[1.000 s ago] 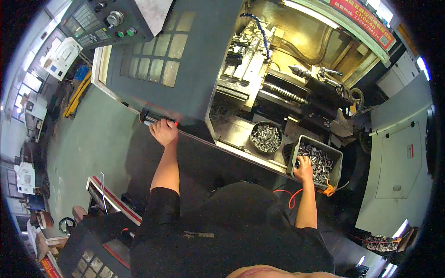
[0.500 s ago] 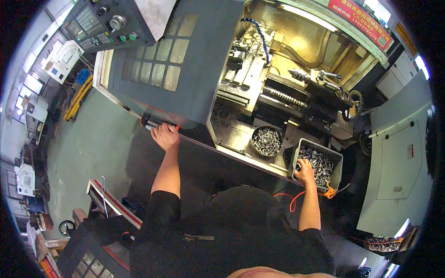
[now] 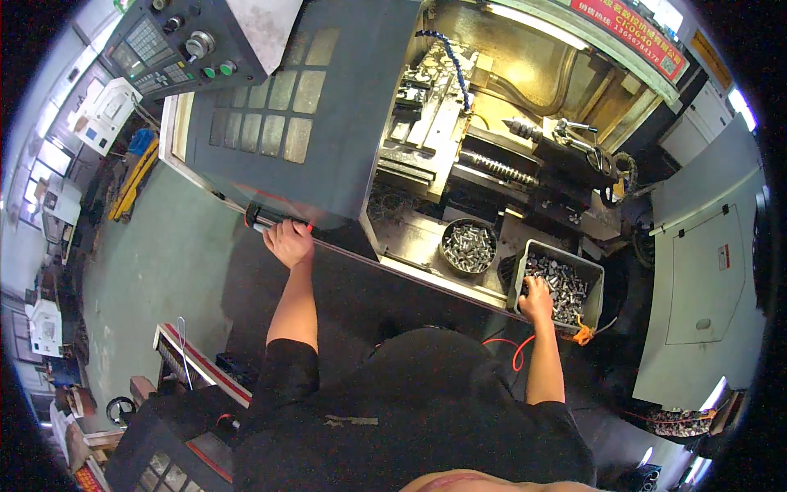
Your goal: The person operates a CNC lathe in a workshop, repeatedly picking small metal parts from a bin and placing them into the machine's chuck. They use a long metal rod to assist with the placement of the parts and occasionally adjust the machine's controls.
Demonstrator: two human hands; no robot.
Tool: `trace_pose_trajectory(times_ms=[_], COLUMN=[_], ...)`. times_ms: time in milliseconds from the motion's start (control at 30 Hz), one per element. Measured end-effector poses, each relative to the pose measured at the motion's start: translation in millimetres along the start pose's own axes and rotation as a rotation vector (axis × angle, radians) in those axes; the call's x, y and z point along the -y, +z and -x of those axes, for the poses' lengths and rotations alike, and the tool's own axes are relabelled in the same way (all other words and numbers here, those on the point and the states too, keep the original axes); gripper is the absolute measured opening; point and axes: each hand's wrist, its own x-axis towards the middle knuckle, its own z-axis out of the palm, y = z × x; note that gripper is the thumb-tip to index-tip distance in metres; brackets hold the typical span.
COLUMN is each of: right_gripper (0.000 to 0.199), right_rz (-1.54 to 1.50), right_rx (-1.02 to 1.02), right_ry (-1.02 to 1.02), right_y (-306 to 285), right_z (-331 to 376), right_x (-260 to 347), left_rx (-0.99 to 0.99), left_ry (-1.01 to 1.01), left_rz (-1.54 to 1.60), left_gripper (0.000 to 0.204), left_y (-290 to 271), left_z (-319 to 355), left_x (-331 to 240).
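My left hand (image 3: pixel 288 243) is closed round a dark handle (image 3: pixel 261 216) at the lower edge of the grey machine door (image 3: pixel 336 164). A small red spot shows beside its fingers. At the right, my right hand (image 3: pixel 536 298) reaches over the near left rim of a grey plastic bin (image 3: pixel 602 289) full of small metal parts (image 3: pixel 567 287). Its fingers curl down among the parts, and what they hold is hidden. Left of the bin, a round pan (image 3: pixel 448 261) of small shiny metal cylinders (image 3: pixel 471 248) stands on the machine's front ledge.
Behind the ledge lies the lathe's open interior, with a ball screw (image 3: pixel 498 167), a tailstock (image 3: pixel 566 152) and a blue coolant hose (image 3: pixel 456 66). A control panel (image 3: pixel 176 45) hangs at upper left. An orange hose (image 3: pixel 518 354) runs below the bin; a pale cabinet (image 3: pixel 697 279) stands at right.
The whole view has shifted slightly. My left hand stays on the handle, and my right hand remains at the bin's left side with its fingers slightly lower.
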Motion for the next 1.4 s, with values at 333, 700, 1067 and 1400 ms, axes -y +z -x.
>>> trace_pose_trajectory(times_ms=[333, 700, 1067, 1400], right_gripper=[0.044, 0.037, 0.034, 0.028], right_rz=[-0.006, -0.023, -0.071, -0.127], right_rx=[-0.050, -0.096, -0.193, -0.200], right_ry=[0.009, 0.027, 0.003, 0.014], right_y=[-1, 8, 11, 11], right_z=[1, -1, 5, 2], right_x=[5, 1, -1, 1], left_rx=[0.027, 0.006, 0.064, 0.060], left_ry=[-0.013, 0.000, -0.016, -0.002], left_rz=[0.001, -0.035, -0.014, -0.014], left_gripper=[0.029, 0.029, 0.029, 0.030], left_y=[-1, -1, -5, 5], left_z=[0, 0, 0, 3], left_x=[0, 1, -5, 6])
